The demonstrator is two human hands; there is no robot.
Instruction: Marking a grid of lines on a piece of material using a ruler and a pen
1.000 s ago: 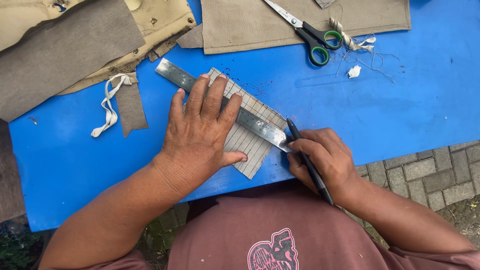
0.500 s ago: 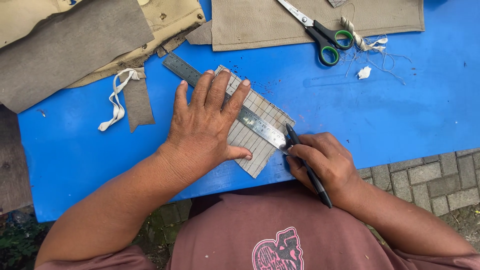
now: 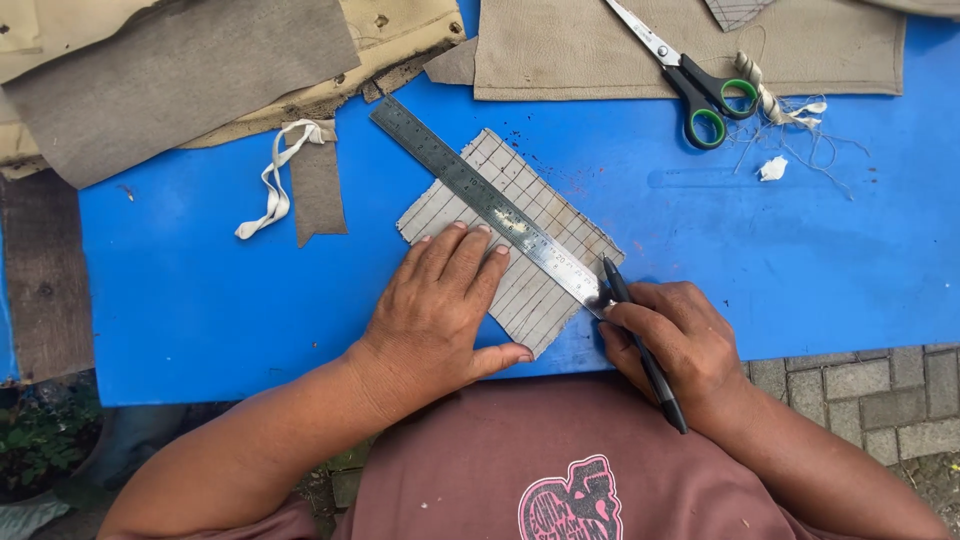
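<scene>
A steel ruler [image 3: 470, 190] lies diagonally across a small beige piece of material [image 3: 520, 205] ruled with a grid of pen lines, on a blue table [image 3: 200, 300]. My left hand [image 3: 440, 310] rests flat on the near part of the piece, fingertips against the ruler's lower edge. My right hand [image 3: 675, 345] grips a black pen [image 3: 640, 340], its tip at the ruler's near end by the piece's right corner.
Green-handled scissors [image 3: 700, 90] lie on a large beige sheet [image 3: 600, 50] at the back. Loose threads and a twisted cord [image 3: 770, 100] sit beside them. Grey and tan sheets [image 3: 180, 70] are piled back left, with a strip and white ribbon [image 3: 290, 180] below. Paving lies beyond the table's near edge.
My left hand has slid back toward me, off the ruler's far part, now uncovering most of the ruler and grid piece. The view shifted so everything sits further right.
</scene>
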